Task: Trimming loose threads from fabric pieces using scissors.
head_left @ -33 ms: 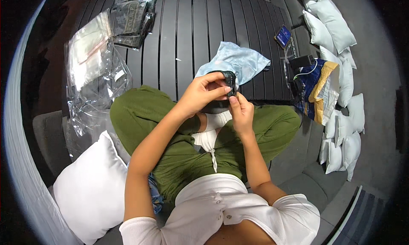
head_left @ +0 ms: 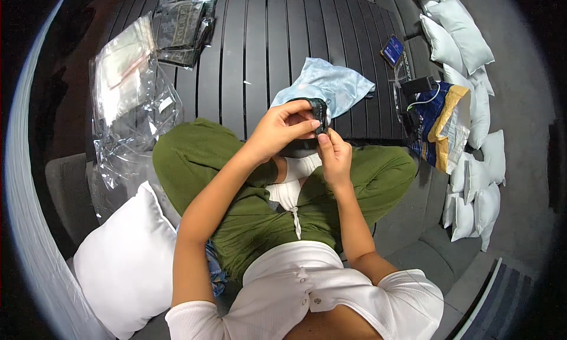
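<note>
A narrow dark strip [head_left: 319, 111] with a light line along its edge is held up over the near edge of the slatted table. The fingers of my left hand [head_left: 290, 120] are bent round its upper part, with the thumb pressed against it. Just below, my right hand [head_left: 335, 154] is closed in a pinch at the strip's lower end. The fingers hide much of it, so its exact kind is unclear. Behind both hands a pale blue patterned cloth [head_left: 331, 83] lies crumpled on the table; whether it joins the strip cannot be seen.
Clear plastic bags [head_left: 127, 74] and dark packaged items [head_left: 183, 30] lie at the left of the slatted black table [head_left: 254, 44]. A phone [head_left: 391, 50] and a blue-yellow bag [head_left: 443, 124] are on the right. White pillows [head_left: 463, 36] line the far right; another pillow [head_left: 127, 257] sits left of me.
</note>
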`<state>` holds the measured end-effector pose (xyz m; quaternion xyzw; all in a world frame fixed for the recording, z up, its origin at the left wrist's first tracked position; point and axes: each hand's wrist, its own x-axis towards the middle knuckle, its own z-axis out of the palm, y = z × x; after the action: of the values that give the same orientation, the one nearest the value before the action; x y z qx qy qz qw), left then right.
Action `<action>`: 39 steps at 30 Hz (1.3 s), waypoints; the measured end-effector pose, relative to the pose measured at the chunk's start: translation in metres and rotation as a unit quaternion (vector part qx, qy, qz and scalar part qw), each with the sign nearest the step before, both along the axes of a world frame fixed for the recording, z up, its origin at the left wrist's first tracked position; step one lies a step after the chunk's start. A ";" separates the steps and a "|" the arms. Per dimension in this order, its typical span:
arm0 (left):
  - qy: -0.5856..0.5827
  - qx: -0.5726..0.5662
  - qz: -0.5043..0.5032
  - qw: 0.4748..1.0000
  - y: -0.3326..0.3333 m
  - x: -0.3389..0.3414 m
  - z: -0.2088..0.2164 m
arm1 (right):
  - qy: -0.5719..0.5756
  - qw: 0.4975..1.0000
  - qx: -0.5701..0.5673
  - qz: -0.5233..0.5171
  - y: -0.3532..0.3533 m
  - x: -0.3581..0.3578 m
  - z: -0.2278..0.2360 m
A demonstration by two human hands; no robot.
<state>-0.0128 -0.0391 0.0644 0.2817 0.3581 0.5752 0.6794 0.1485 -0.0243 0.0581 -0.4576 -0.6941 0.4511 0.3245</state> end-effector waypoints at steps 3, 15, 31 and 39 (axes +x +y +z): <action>0.002 0.003 -0.002 1.000 0.000 0.000 0.000 | 0.003 1.000 -0.006 -0.001 -0.001 0.003 -0.005; 0.017 0.011 -0.011 1.000 0.000 0.000 -0.002 | 0.008 1.000 0.009 -0.006 0.000 0.001 -0.003; 0.056 0.047 -0.046 0.996 0.002 0.001 -0.011 | 0.023 1.000 0.001 -0.005 -0.001 0.002 -0.001; 0.066 0.054 -0.056 0.995 0.002 -0.001 -0.008 | 0.019 1.000 0.014 0.002 0.000 0.005 -0.003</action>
<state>-0.0135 -0.0374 0.0569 0.3746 0.3547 0.5350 0.6691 0.1533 -0.0241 0.0553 -0.4432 -0.6950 0.4503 0.3432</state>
